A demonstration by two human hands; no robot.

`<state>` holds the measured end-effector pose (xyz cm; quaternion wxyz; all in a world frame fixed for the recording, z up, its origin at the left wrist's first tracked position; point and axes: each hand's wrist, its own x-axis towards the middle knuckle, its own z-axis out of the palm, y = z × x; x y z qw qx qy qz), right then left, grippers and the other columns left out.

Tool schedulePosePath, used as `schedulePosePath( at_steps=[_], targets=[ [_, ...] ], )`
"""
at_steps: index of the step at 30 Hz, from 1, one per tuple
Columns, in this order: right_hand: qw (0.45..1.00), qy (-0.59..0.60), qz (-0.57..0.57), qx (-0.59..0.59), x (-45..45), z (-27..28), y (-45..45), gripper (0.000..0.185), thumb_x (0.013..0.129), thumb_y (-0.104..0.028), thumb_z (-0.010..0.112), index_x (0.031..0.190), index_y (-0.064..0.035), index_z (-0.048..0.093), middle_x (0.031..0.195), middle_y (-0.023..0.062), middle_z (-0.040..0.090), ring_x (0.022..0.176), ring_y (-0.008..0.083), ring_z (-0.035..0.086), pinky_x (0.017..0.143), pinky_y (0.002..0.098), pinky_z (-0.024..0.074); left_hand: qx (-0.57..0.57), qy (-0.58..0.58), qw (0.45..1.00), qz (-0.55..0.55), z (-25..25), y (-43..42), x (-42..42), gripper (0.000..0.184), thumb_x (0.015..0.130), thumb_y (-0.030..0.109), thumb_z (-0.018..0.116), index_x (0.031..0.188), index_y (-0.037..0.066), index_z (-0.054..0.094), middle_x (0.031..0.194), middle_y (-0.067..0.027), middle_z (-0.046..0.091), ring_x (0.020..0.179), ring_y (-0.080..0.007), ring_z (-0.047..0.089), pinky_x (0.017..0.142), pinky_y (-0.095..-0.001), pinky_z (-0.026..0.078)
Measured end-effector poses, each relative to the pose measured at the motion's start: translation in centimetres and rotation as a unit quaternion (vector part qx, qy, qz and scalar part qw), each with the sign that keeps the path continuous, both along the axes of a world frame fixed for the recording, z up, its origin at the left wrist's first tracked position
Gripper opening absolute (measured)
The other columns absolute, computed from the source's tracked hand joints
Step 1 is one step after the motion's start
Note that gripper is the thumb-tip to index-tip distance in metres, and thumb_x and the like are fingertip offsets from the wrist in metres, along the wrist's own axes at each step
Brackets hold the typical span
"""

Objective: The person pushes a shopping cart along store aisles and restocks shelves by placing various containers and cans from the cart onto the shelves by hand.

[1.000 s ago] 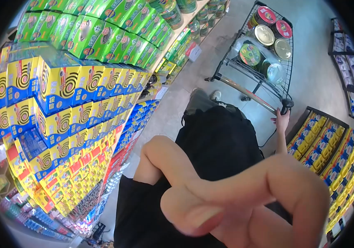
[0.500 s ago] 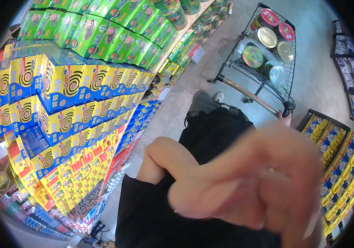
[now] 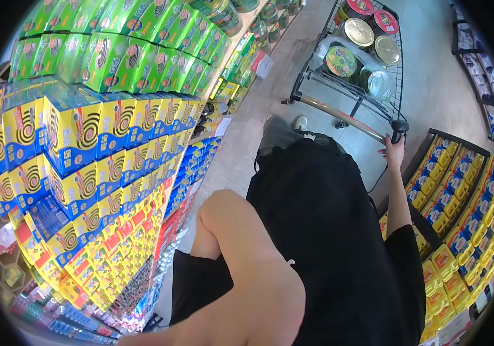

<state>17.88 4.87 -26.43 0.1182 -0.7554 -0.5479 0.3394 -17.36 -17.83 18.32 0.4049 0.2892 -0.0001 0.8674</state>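
Observation:
My right hand [image 3: 395,151] is wrapped round the right end of the shopping cart's handle [image 3: 345,118], beside its black end piece. Inside the cart [image 3: 401,86] are several round containers, with red lids [image 3: 386,22], gold lids [image 3: 359,32] and a green patterned lid [image 3: 340,61]; clear plastic covers some of them. My left arm is bent at the elbow. Very near the camera, my left hand [image 3: 253,314] shows large at the bottom edge, in front of my black clothing. Its fingers are mostly cut off, and nothing held is visible.
Shelves on the left hold green boxes [image 3: 111,60] above yellow and blue boxes [image 3: 82,130] with spiral pictures. At the right is a black-framed rack of yellow and blue packs [image 3: 443,196]. Grey floor [image 3: 247,138] runs between them. Another rack [image 3: 481,75] stands farther right.
My left hand has swung from the lower right across my torso to the bottom centre-left, uncovering my right forearm and sleeve. My right hand stays on the handle. The camera view has shifted slightly.

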Motion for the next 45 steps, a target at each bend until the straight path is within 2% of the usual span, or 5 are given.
schedulePosePath(
  at_steps=[6,10,20,38,45],
  targets=[
    [1.000,-0.002,-0.007,-0.022,0.1,0.1,0.3,0.065,0.095,-0.040,0.070,0.142,-0.0024,0.045,0.092,0.0159,0.074,0.058,0.0249,0.075,0.050,0.0341,0.0556,0.056,-0.059,0.996,-0.035,-1.0,0.1,-0.3,0.041,0.112,0.001,0.027,0.123,-0.015,0.063,0.131,-0.0171,0.070,0.128,-0.0134,0.062,0.123,-0.0237,0.038],
    [0.999,-0.009,-0.006,-0.034,0.2,-0.1,0.4,0.067,0.095,-0.041,0.070,0.144,-0.0032,0.044,0.093,0.0159,0.074,0.058,0.0249,0.075,0.051,0.0342,0.0559,0.102,-0.002,0.983,-0.154,-2.2,0.7,-4.2,0.040,0.113,0.011,0.034,0.121,-0.012,0.066,0.127,-0.0122,0.072,0.120,-0.0149,0.066,0.117,-0.0295,0.043],
    [1.000,-0.023,-0.008,-0.013,0.1,0.1,-0.1,0.067,0.095,-0.042,0.070,0.143,-0.0034,0.044,0.089,0.0160,0.074,0.059,0.0255,0.075,0.056,0.0348,0.0571,-0.065,0.132,0.988,0.042,-2.5,0.1,-1.9,0.036,0.111,0.022,0.042,0.119,0.000,0.070,0.125,-0.0060,0.073,0.116,-0.0134,0.065,0.097,-0.0329,0.046],
    [0.998,-0.067,0.012,-0.014,0.3,-1.3,0.1,0.069,0.095,-0.045,0.068,0.144,-0.0028,0.046,0.084,0.0161,0.073,0.056,0.0253,0.073,0.050,0.0358,0.0558,-0.093,0.161,0.975,0.120,-3.1,-0.5,-3.1,0.027,0.105,0.030,0.054,0.114,0.012,0.072,0.118,-0.0012,0.072,0.108,-0.0142,0.065,0.077,-0.0367,0.050],
    [0.992,-0.107,0.039,0.063,-5.2,1.3,-1.4,0.060,0.094,-0.045,0.067,0.138,-0.0053,0.055,0.093,0.0232,0.073,0.077,0.0389,0.074,0.076,0.0490,0.0558,-0.082,0.169,0.971,0.145,-3.3,-0.8,-4.5,0.023,0.103,0.027,0.057,0.111,0.010,0.071,0.116,-0.0033,0.071,0.106,-0.0167,0.066,0.077,-0.0372,0.051]
  ],
)
